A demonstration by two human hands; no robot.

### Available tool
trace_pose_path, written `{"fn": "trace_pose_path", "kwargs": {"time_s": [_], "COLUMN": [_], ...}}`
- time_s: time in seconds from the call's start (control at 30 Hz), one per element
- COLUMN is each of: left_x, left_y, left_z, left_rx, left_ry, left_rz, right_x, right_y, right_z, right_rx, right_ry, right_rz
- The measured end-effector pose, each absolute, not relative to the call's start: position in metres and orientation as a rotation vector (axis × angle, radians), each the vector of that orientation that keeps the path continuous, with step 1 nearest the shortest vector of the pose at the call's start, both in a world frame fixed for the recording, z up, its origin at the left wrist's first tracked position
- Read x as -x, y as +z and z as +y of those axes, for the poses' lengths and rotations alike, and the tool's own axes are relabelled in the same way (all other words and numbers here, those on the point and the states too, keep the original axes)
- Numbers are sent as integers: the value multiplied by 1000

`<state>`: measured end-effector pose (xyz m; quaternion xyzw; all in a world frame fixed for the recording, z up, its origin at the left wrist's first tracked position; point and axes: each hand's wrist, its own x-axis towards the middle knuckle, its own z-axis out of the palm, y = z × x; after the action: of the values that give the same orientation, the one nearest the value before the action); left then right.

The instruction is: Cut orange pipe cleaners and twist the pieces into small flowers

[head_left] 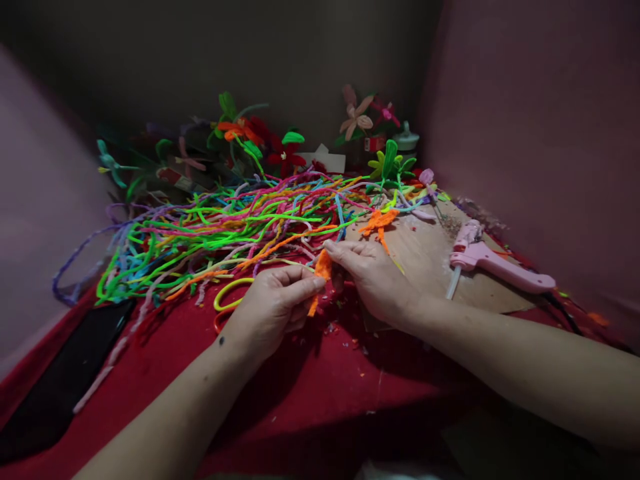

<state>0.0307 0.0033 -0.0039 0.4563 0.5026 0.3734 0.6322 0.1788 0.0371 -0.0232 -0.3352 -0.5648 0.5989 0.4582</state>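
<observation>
Between my two hands is a small orange pipe-cleaner petal (323, 265), its lower end poking out below the fingers. My left hand (280, 297) pinches it from the left with thumb and forefinger. From the other side my right hand (367, 273) grips its upper part, fingers curled in. Just beyond the right hand an orange pipe-cleaner flower piece (379, 222) lies on a cardboard sheet (425, 250). Scissors with yellow and orange handles (231, 293) lie beside my left hand, partly hidden by it.
A heap of colourful pipe cleaners (240, 227) spreads across the red cloth (320, 387). The pink glue gun (495, 260) rests on the cardboard at right. Finished pipe-cleaner flowers (285, 155) stand at the back. A black flat object (70, 373) lies at left, near the wall.
</observation>
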Motion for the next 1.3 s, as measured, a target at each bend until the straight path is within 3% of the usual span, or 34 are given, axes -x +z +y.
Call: {"fn": "trace_pose_path", "kwargs": {"time_s": [0.27,0.47,0.6,0.7,0.83,0.93,1.3], "left_x": [-32,-21,-14,-29,-69,-95,-97], "left_y": [-2,-3,3,16,27,23,21], "left_z": [3,7,23,39,63,84,90], "left_rx": [-1443,-1647,-1573,-1647,-1766,-1835,-2278], "left_ry": [757,950,983,783,546,461,405], "left_rz": [1403,1592,1576,1474,1430,1442,1661], "right_x": [-179,-174,-178,-178,-171,-165,-156], "right_y": [-19,-22,-18,-16,-15,-15,-15], "right_z": [39,40,31,22,13,9,14], "right_rx": [901,977,742,495,111,-71,-24], "right_ry": [1306,1217,1104,796,19,-231,-280], "right_rz": [-1393,-1310,-1537,-1753,-1815,-1761,-1679]}}
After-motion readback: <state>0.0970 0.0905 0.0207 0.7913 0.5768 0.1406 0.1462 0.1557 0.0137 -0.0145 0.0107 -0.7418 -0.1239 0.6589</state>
